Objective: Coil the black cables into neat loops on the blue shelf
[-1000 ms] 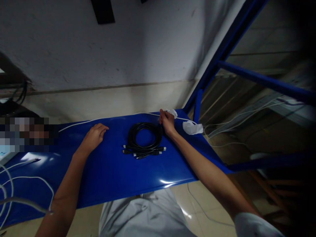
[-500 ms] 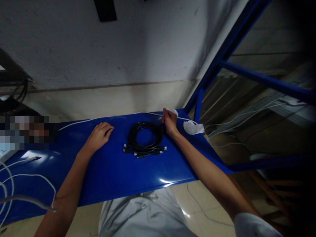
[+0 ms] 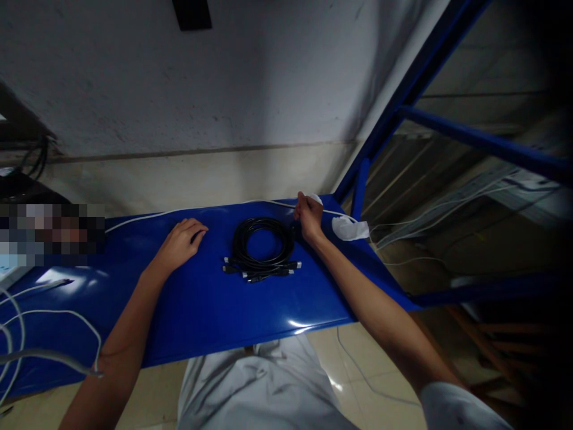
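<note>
A coil of black cables (image 3: 240,245) lies on the blue table (image 3: 192,316). Its several plugs, some with pale metal tips, point out along the near side. To the left of the coil, my left hand (image 3: 181,242) rests palm down on the table, thumb apart from the loosely bent fingers, holding nothing. Just past the coil's right side is my right hand (image 3: 310,218), its fingers curled closed. What they hold, if anything, is hidden. A white object (image 3: 316,199) shows partly behind that hand. Farther right lies a crumpled white piece (image 3: 350,228), its material unclear.
A white cable (image 3: 179,210) runs along the table's back edge by the wall. At the left, looped white and grey cables (image 3: 58,312) reach my left forearm, with a blurred-out patch behind them. A blue metal frame (image 3: 362,185) rises at the right end.
The view has shifted slightly, so the table sits a little higher in it. Both hands stay in nearly the same places, and the cable coil has not moved on the table.
</note>
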### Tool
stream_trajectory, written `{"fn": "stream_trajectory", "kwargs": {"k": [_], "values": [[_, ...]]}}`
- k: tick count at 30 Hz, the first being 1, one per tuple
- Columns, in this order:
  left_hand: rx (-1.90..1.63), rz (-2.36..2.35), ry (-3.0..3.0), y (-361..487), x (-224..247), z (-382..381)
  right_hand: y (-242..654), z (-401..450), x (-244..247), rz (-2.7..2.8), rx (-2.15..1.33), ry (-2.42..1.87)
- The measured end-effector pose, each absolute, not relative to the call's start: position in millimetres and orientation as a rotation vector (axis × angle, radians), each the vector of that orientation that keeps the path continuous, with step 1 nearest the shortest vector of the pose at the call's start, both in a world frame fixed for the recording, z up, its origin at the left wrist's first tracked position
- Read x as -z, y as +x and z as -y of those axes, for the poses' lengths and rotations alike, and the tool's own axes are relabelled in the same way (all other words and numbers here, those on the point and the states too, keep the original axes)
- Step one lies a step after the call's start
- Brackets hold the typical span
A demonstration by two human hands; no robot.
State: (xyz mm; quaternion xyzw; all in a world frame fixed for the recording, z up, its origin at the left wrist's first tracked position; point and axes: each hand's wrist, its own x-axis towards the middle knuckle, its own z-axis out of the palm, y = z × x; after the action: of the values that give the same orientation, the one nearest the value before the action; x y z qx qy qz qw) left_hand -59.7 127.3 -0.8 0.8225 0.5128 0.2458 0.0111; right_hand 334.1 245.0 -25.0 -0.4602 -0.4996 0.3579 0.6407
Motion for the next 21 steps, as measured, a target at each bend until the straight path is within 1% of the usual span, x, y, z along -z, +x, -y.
{"fn": "stream_trajectory", "kwargs": {"k": [21], "values": [[-0.805, -1.567, 2.524, -58.6, 2.2, -127.4, 333.3, -241.4, 18.3, 1.122, -0.817, -1.072]]}}
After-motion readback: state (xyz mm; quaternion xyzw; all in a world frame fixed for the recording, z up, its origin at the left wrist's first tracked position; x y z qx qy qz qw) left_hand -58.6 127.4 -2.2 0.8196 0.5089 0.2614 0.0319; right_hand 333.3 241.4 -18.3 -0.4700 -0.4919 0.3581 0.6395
